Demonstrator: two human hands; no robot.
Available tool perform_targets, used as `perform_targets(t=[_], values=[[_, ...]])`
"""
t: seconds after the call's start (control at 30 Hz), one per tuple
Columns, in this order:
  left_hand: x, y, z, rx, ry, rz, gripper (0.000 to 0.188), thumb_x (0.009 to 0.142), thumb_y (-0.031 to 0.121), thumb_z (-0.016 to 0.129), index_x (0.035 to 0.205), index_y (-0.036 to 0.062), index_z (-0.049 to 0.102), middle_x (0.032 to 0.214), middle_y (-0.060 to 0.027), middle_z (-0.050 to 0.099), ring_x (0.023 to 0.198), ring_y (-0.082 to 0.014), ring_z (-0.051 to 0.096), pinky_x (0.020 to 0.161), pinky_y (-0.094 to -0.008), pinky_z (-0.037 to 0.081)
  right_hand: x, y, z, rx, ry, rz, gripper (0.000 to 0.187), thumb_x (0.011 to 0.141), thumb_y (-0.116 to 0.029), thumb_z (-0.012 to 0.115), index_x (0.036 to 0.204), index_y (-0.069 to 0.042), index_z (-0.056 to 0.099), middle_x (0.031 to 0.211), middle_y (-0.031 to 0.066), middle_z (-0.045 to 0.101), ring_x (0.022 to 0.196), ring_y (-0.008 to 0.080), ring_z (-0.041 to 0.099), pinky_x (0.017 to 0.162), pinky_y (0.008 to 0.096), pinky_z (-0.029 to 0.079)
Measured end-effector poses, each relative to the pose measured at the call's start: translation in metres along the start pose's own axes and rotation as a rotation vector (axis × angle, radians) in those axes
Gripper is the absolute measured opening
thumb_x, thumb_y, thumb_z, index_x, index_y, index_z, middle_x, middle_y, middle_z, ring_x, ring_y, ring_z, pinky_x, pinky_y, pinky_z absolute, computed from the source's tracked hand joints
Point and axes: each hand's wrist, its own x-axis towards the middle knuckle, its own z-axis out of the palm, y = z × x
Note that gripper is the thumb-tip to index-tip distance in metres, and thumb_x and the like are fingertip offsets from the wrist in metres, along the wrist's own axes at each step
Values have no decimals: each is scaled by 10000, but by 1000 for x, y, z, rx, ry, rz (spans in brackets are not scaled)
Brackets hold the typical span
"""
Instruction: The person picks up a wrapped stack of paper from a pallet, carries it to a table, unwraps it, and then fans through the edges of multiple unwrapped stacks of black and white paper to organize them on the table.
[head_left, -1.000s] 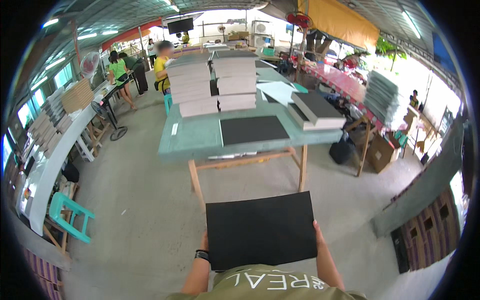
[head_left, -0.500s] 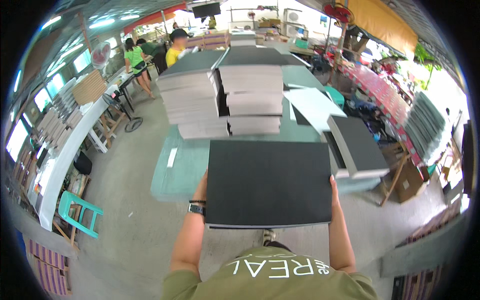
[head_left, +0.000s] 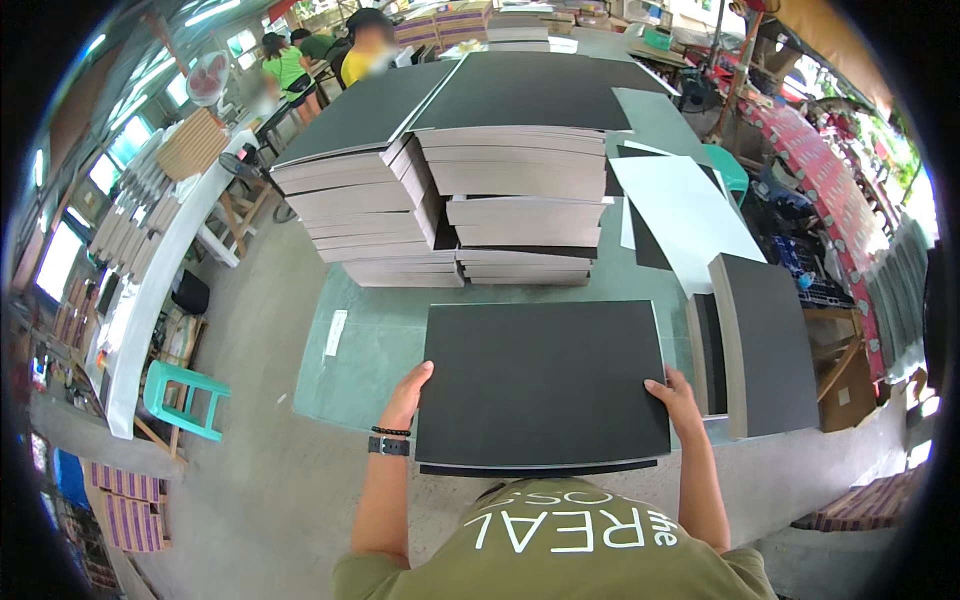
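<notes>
Between both hands is a flat stack of black boards [head_left: 545,385], its long sides running left to right. My left hand [head_left: 405,395], with a beaded bracelet and a watch at the wrist, grips the left edge with the thumb at the top face. At the right edge my right hand [head_left: 680,398] is closed on it, thumb over the top; the fingers underneath are hidden. The far part of the stack overlaps the front of the green table [head_left: 375,345] in view. Behind it stand tall piles of black-topped boards with pale edges, one on the left [head_left: 375,110] and one in the middle [head_left: 525,90].
Right of the held stack, a thick black-topped block [head_left: 765,345] rests at the table edge, with white sheets [head_left: 690,215] behind. A teal stool [head_left: 185,400] and a long white bench [head_left: 165,290] stand left. Other people, one in a yellow top [head_left: 365,55], are at the back.
The view has come closer to the table and tilted down. My thumbs now show over the edges of the held stack, where earlier the hands lay along its sides.
</notes>
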Motion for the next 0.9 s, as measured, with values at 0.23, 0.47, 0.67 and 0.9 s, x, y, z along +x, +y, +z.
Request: perform_targets(t=[0.23,0.47,0.67,0.9], values=[[11,-2,-18,-59,11,-98,370,863,364,570,1004,25,610,934,-52,640,809,-138,597,724,-276,480,-8,-24,32,-598,159,-257,547,694,-328,709,1057,58,579,1000,161,521,987,316,458,846,388,383],[-25,13,-71,182,26,79,603,796,328,669,1214,-54,462,1114,-125,570,977,-208,561,854,-302,445,-40,-32,93,-857,157,-207,652,709,-427,686,1135,48,549,1110,180,521,1107,332,399,933,434,324],[-80,45,-50,211,66,502,770,715,373,740,1271,-49,416,1207,-143,502,1106,-225,469,923,-319,382,-36,-51,69,396,-8,134,786,758,-415,679,1332,9,350,1220,160,492,1074,303,484,982,403,340],[-71,88,-46,56,-109,858,676,668,272,791,1185,-37,485,1094,-90,580,971,-190,553,863,-305,419,-76,-99,32,495,-36,-565,669,734,-337,728,1237,-7,436,1093,104,572,1043,216,520,884,334,412]])
